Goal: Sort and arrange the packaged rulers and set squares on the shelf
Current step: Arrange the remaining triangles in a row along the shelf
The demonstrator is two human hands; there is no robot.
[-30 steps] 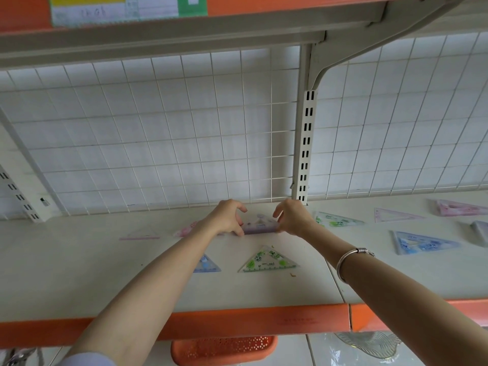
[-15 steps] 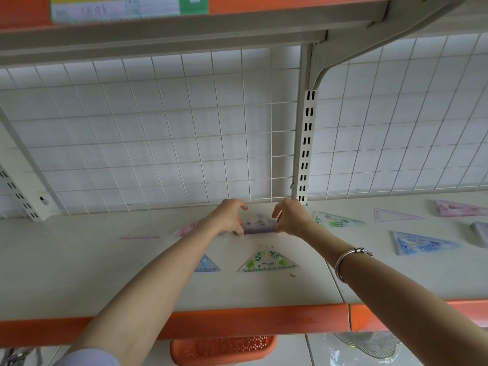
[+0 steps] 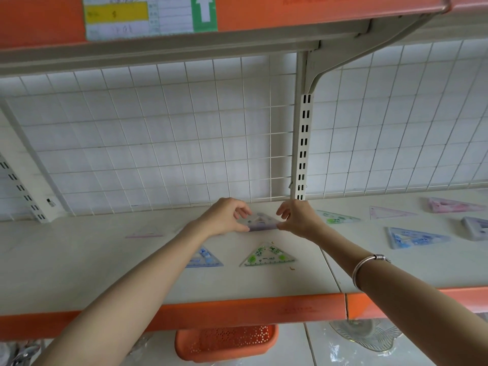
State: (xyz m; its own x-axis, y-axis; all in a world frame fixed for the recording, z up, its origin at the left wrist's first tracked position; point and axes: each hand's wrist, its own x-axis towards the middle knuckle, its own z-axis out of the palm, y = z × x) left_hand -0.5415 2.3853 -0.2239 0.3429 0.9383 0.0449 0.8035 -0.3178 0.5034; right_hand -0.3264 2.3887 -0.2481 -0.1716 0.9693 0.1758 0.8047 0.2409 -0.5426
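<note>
A purple packaged set square [image 3: 260, 222] lies near the back of the cream shelf [image 3: 105, 273]. My left hand [image 3: 227, 216] pinches its left corner and my right hand [image 3: 297, 216] pinches its right corner. In front of it lie a green set square [image 3: 266, 255] and a blue set square [image 3: 204, 258], the latter partly hidden by my left forearm. A pale pink set square [image 3: 144, 233] lies flat further left.
On the right shelf section lie several more packaged set squares: green [image 3: 336, 217], clear pink [image 3: 388, 212], blue [image 3: 414, 237], pink [image 3: 451, 206] and a purple one [image 3: 475, 228] at the frame edge. A wire grid backs the shelf. An orange basket [image 3: 227, 342] sits below.
</note>
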